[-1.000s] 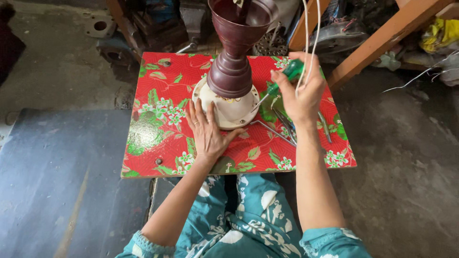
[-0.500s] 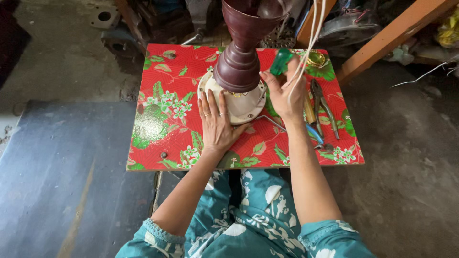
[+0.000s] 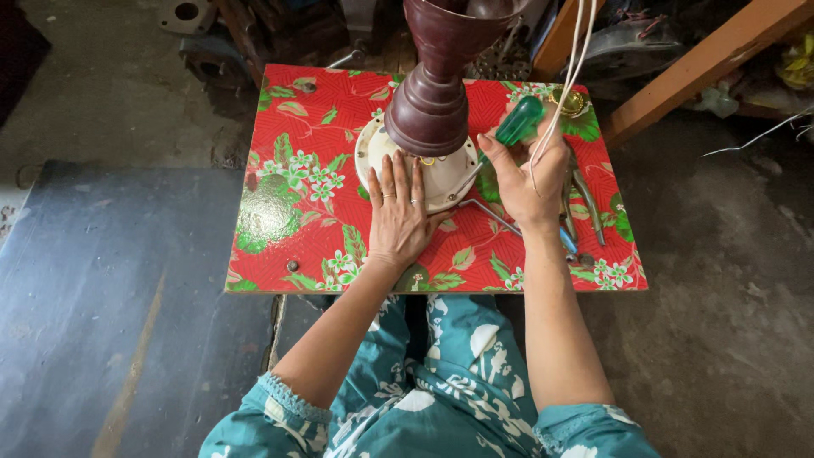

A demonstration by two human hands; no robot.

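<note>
The dark maroon turned-column fixture on a round cream-white base plate (image 3: 432, 161) stands upright at the middle rear of the small table covered in red floral oilcloth (image 3: 288, 246), its maroon stem rising toward the camera and hiding much of the plate beneath.

Step in hand, as judged: fastening or loosening work at the base plate. The left hand (image 3: 397, 212) lies palm down, fingers spread wide and flat, fingertips on the near edge of the plate and heel on the cloth, steadying the piece. The right hand (image 3: 527, 174) is closed around a screwdriver with a translucent green handle (image 3: 519, 120), its fingers wrapped about the lower handle; the shank runs down toward the right rim of the plate (the tip itself is hidden behind the hand and cannot be confirmed as seated).

Next move, as judged: it calls for the tip to sit square in its fastener while the flat hand resists any turning of the plate; the tall stem makes the piece top-heavy.

Condition of the piece: maroon finish glossy and unbroken where visible; a small brass-coloured fitting shows at the foot of the stem. Thin white wires (image 3: 570, 76) hang from above past the right hand. Metal pliers (image 3: 585, 203) lie on the cloth just beside that wrist.
</note>
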